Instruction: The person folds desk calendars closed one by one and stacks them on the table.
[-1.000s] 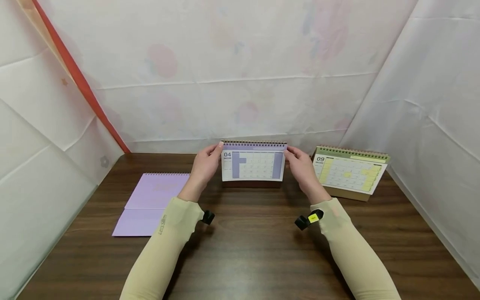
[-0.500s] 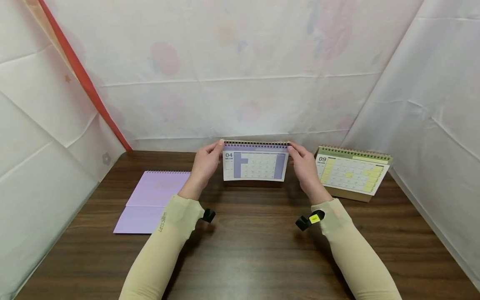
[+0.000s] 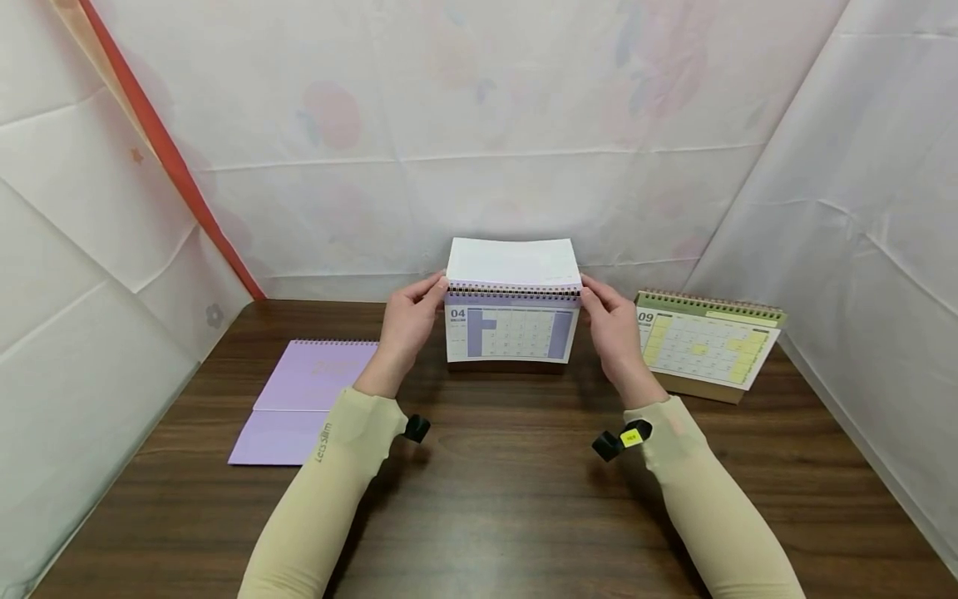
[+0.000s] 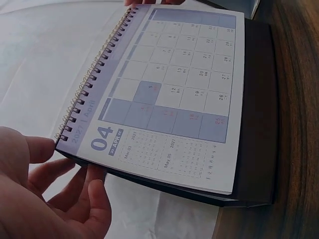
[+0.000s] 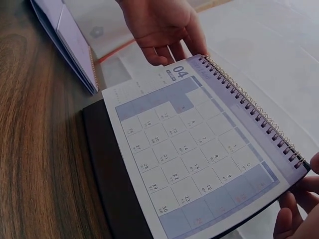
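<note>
A purple-and-white spiral desk calendar [image 3: 516, 333] on a dark stand shows its "04" April page in the middle of the table. Above its wire binding, a white sheet [image 3: 512, 260] stands up behind that page. My left hand [image 3: 410, 324] pinches the calendar's upper left corner, thumb at the end of the binding and fingers behind. At the upper right corner, my right hand [image 3: 612, 329] grips in the same way. In the left wrist view the left thumb [image 4: 41, 149] lies right at the corner. The right fingers [image 5: 294, 211] curl behind the calendar's edge in the right wrist view.
On the left lies a lilac spiral calendar [image 3: 314, 374], partly behind the left forearm. A green-and-yellow desk calendar [image 3: 699, 345] showing "09" stands to the right, close beside the right hand. White patterned cloth [image 3: 479, 125] hangs behind and on both sides of the wooden table [image 3: 509, 499].
A white sheet has come up above the binding of the middle calendar. Both hands stay at its upper corners, the right one shifted slightly outward. The other calendars stay put.
</note>
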Tool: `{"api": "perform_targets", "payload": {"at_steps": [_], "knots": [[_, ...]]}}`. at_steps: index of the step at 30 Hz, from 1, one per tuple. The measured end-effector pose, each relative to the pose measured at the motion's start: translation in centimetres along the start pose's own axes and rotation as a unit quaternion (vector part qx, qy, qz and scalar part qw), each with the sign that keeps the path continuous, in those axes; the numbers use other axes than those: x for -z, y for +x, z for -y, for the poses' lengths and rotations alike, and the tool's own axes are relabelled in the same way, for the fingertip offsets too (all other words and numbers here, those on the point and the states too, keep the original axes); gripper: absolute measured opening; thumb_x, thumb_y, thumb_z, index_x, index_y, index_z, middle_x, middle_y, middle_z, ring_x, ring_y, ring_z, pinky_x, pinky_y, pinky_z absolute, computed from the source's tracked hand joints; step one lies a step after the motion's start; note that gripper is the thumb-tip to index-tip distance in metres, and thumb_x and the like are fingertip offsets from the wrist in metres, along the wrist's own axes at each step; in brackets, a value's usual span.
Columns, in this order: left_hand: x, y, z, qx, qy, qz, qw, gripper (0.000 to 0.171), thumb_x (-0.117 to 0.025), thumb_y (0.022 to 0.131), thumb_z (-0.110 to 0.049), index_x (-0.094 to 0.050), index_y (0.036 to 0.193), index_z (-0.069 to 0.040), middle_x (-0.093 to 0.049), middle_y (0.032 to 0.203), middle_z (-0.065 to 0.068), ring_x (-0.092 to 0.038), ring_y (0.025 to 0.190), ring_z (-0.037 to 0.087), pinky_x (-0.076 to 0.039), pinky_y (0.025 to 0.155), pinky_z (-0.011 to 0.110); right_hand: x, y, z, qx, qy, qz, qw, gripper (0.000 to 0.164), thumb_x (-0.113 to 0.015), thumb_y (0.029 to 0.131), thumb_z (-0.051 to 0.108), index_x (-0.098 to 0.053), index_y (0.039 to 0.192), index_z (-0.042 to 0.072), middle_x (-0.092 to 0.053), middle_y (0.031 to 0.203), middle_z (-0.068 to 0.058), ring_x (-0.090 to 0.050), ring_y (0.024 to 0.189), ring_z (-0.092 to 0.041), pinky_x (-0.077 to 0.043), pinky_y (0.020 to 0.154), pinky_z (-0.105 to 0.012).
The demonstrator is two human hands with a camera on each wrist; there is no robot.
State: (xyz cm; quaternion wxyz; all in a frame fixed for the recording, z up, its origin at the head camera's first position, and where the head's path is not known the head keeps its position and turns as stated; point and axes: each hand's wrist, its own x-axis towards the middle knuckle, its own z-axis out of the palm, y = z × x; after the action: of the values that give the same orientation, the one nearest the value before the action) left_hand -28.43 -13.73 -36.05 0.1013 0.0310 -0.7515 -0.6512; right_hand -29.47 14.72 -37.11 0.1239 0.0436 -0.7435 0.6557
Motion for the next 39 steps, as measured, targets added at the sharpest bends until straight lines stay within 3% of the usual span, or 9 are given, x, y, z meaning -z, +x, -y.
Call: {"api": "perform_targets", "payload": {"at_steps": [5,9,16,30,39], "knots": [[0.0,0.08,0.06,-0.023,-0.007,-0.004,0.9997,0.036,-0.065,0.099,-0.03,-0.066,0.134,-0.019,-0.065,0.129,0.004,-0.06,0.104,0.017,-0.049,0.093,0.036,0.17,0.07,-0.07,0.021,0.023,-0.01,0.999,0.035,-0.061,0.101,0.022,-0.064,0.134,0.01,-0.065,0.128,-0.01,-0.058,0.111,-0.014,-0.045,0.099,-0.037],[-0.09,0.15,0.13,-0.047,-0.022,-0.013,0.9986,0.034,-0.067,0.098,-0.023,-0.068,0.131,-0.017,-0.067,0.127,0.002,-0.059,0.101,0.014,-0.05,0.089,0.029,0.23,0.09,-0.06,0.032,0.038,-0.021,0.999,0.032,-0.064,0.099,0.016,-0.067,0.131,0.01,-0.069,0.12,-0.009,-0.059,0.104,-0.014,-0.048,0.089,-0.028],[-0.13,0.13,0.05,-0.071,-0.047,-0.036,0.9957,0.031,-0.072,0.093,-0.016,-0.072,0.123,-0.01,-0.071,0.115,0.007,-0.06,0.096,0.013,-0.05,0.081,0.022,0.26,0.12,0.21,0.05,0.053,-0.043,0.996,0.029,-0.07,0.094,0.009,-0.069,0.122,0.0,-0.067,0.108,-0.005,-0.056,0.094,-0.015,-0.047,0.078,-0.023],[0.06,0.04,-0.05,-0.1,-0.044,-0.064,0.992,0.022,-0.079,0.088,-0.017,-0.077,0.105,-0.003,-0.074,0.096,0.005,-0.063,0.086,0.014,-0.049,0.072,0.024,0.28,0.28,0.16,0.063,0.074,-0.054,0.994,0.02,-0.072,0.092,0.005,-0.068,0.108,-0.006,-0.066,0.096,-0.002,-0.056,0.088,-0.015,-0.046,0.073,-0.023],[0.14,0.22,0.16,-0.107,-0.043,-0.06,0.9916,0.022,-0.08,0.087,-0.018,-0.077,0.101,-0.002,-0.074,0.094,0.004,-0.066,0.09,0.014,-0.05,0.077,0.026,0.39,0.19,0.01,0.063,0.074,-0.05,0.994,0.011,-0.071,0.092,0.003,-0.069,0.101,-0.003,-0.065,0.094,-0.001,-0.056,0.087,-0.014,-0.048,0.074,-0.022]]}}
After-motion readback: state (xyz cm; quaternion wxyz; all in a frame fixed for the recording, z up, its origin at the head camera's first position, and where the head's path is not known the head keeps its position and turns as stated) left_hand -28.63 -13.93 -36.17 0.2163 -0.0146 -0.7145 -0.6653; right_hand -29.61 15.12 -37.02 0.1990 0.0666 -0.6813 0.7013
